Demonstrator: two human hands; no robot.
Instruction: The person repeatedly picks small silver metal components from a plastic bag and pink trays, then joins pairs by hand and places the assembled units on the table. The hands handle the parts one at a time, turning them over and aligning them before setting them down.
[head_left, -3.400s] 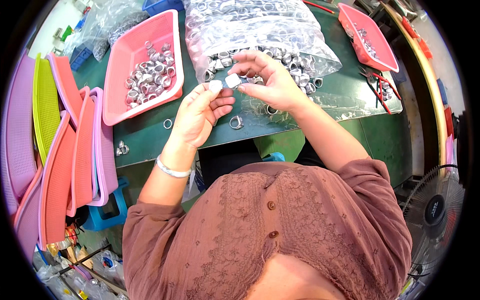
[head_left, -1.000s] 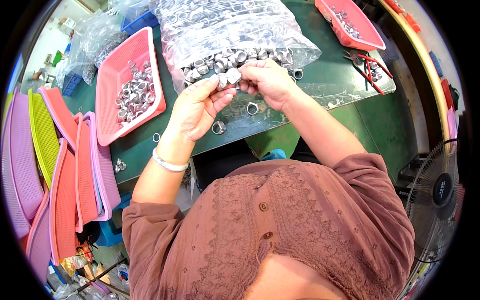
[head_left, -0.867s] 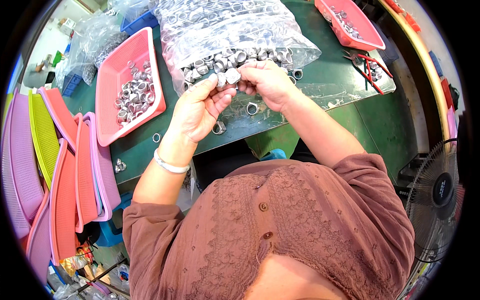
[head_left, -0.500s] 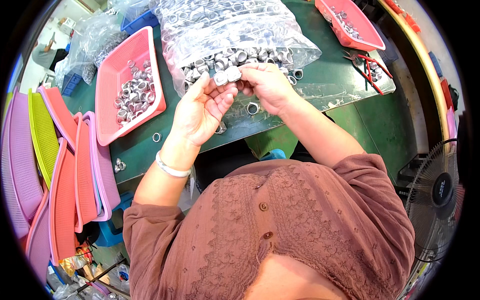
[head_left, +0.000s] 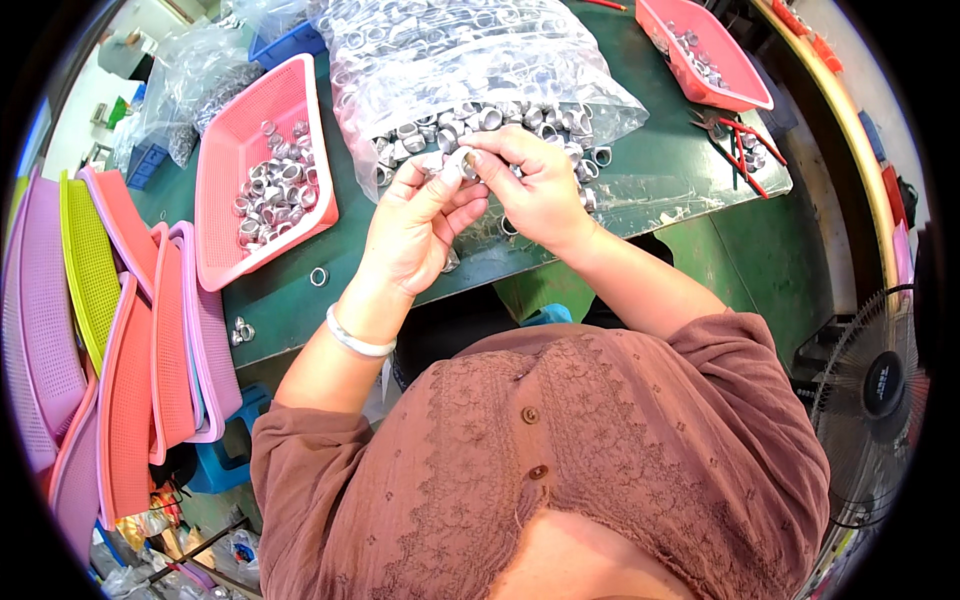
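My left hand [head_left: 408, 225], with a white bangle at its wrist, pinches silver-coloured metal rings [head_left: 466, 163] between thumb and fingertips. My right hand [head_left: 530, 185] closes on the same small pieces from the other side, so the fingers of both hands nearly meet. The fingers partly hide how many rings are held. Just beyond them, a large clear plastic bag [head_left: 470, 65] lies with its mouth toward me, and loose rings [head_left: 545, 120] spill from it. One ring [head_left: 508, 226] lies partly hidden under my right hand.
A pink basket [head_left: 215, 200] with rings stands at the left, another pink basket [head_left: 735, 95] at the far right. Red-handled pliers [head_left: 740, 150] lie near the right table corner. Stacked coloured baskets [head_left: 130, 380] fill the left side. A fan [head_left: 880, 380] stands at the right.
The rings between my hands have been turned, so an opening shows instead of two flat faces. My left fingers have curled in, and my right hand has shifted slightly left.
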